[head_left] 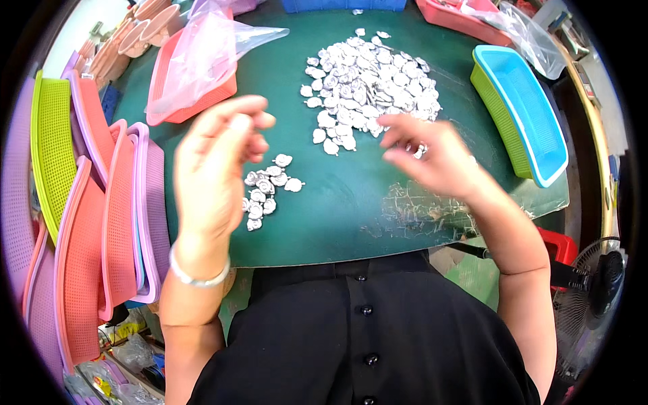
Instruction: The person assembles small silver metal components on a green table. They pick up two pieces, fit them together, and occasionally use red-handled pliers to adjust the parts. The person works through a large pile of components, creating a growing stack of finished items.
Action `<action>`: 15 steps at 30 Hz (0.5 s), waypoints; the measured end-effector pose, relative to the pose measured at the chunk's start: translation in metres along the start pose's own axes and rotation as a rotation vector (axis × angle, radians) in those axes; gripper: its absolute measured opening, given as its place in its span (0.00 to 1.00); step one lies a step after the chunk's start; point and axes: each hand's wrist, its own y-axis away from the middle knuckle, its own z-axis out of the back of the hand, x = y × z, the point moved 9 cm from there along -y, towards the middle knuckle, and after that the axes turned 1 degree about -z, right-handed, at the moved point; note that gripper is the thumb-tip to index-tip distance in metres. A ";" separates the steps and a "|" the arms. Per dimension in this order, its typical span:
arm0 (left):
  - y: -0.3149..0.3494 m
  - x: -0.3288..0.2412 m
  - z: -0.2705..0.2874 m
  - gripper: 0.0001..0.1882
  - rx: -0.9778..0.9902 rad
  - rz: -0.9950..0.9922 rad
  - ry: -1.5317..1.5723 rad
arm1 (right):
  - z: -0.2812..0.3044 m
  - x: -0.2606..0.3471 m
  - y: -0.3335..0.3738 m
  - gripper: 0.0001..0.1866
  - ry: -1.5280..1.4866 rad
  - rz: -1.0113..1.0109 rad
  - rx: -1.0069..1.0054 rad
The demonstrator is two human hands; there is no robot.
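Note:
A big heap of small silvery-white rose-shaped pieces (374,81) lies on the green tabletop (324,223). My right hand (435,158) is at the heap's near right edge, slightly blurred, its fingers curled around a few rose-shaped pieces (418,150) that show in the palm. Left of the heap, my left hand (219,152) is raised with fingers bent in and the thumb against them; whatever may be between them cannot be made out. Beside that hand, a smaller group of rose-shaped pieces (268,182) rests on the table, partly hidden by it.
A pink basket (158,88) with a clear plastic bag (209,54) stands at the far left. On the right is a green basket with a blue inside (523,108). Stacked coloured baskets (84,270) crowd the left side. A fan (584,304) stands at lower right.

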 end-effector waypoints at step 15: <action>-0.021 0.102 -0.036 0.09 0.303 0.173 -0.291 | -0.049 -0.014 -0.020 0.21 0.375 -0.015 -0.235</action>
